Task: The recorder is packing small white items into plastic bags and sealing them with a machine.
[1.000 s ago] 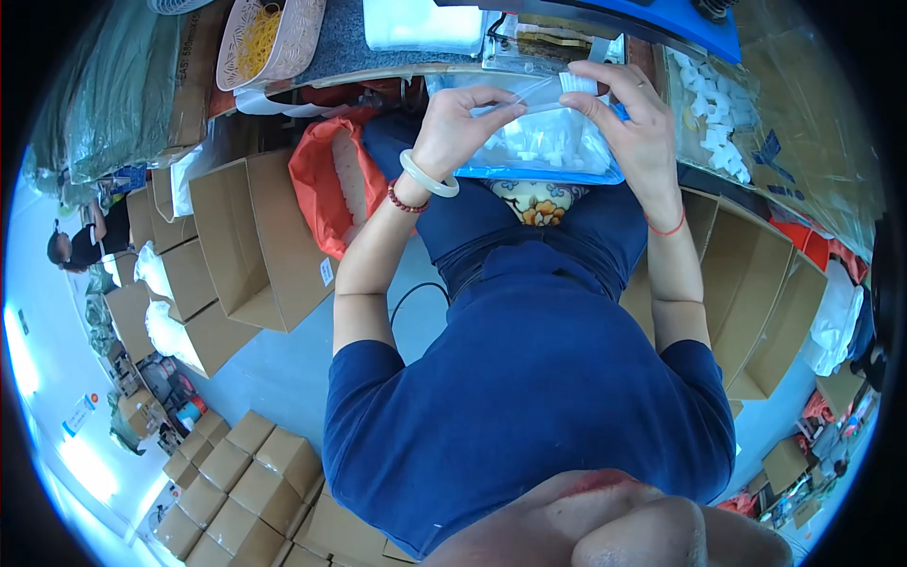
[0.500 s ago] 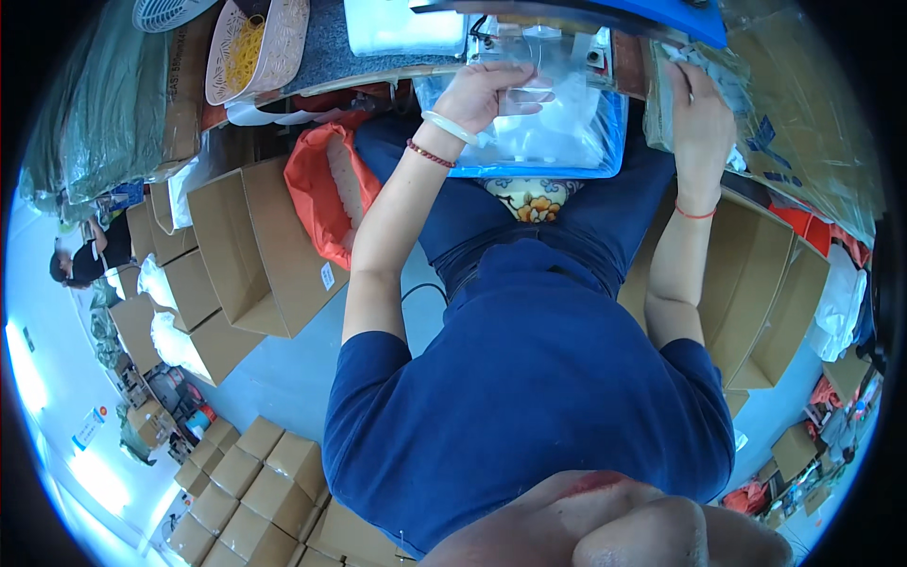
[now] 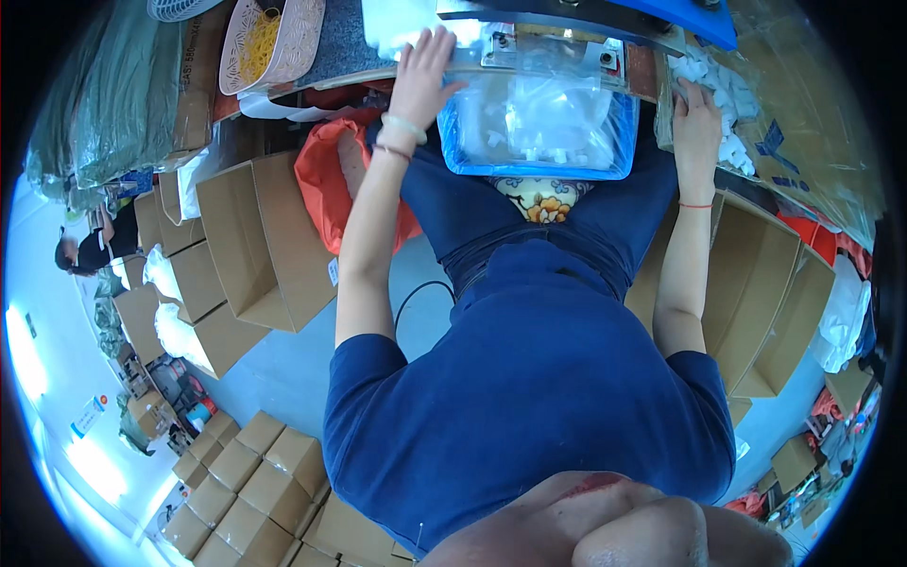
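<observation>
My left hand (image 3: 425,80) lies with spread fingers on the near right part of a stack of clear plastic bags or sheets (image 3: 383,24) at the table's edge. Off to the right, my right hand (image 3: 696,137) reaches with bent fingers to the side of a pile of small white pieces (image 3: 726,94). Its fingertips are drawn together; what they grip, if anything, is too small to make out. Between my hands a blue-lined bin (image 3: 539,173) rests at my lap, with clear plastic pieces in it. Metal parts of a machine (image 3: 609,59) stand just beyond the bin.
A blue machine bar (image 3: 694,21) overhangs the far edge. To the left are a basket (image 3: 300,42) of yellow rubber bands and a red bag (image 3: 316,184). Open cardboard boxes (image 3: 241,241) flank me, with stacked cartons (image 3: 269,482) behind. A person (image 3: 94,246) is at the far left.
My left hand has moved left from above the bin to the plastic stack, its fingers now spread. The right hand has come slightly nearer, its fingers lower beside the white pieces.
</observation>
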`<act>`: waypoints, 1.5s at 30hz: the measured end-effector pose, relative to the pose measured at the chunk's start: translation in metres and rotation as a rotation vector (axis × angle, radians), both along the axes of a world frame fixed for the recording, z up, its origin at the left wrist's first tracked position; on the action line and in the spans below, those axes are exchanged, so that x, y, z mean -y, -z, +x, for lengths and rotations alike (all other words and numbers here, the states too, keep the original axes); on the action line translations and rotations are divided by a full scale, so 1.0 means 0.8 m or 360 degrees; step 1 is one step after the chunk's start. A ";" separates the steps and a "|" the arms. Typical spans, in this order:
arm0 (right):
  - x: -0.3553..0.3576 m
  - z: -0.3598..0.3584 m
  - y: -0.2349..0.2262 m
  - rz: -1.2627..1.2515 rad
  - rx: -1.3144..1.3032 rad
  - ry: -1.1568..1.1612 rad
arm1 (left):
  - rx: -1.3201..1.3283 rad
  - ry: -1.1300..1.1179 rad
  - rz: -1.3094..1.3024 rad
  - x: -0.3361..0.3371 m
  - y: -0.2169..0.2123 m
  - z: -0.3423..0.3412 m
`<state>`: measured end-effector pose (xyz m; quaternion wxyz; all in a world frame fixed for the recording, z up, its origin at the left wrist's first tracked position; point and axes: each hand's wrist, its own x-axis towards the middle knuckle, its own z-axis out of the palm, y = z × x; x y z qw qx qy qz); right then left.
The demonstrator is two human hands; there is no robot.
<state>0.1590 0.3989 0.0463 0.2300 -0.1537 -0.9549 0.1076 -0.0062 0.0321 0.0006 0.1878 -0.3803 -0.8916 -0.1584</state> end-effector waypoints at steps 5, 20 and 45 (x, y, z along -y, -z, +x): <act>0.038 0.010 -0.046 -0.0378 -0.0135 0.0183 | 0.0189 -0.0139 0.0486 0.017 -0.021 0.027; 0.151 -0.006 -0.143 -0.1442 -0.0208 -0.0667 | 0.1510 -0.0081 0.0937 -0.040 -0.118 0.102; 0.101 -0.042 -0.125 -0.0542 0.0609 -0.1267 | 0.2210 0.0423 0.0732 -0.049 -0.094 0.097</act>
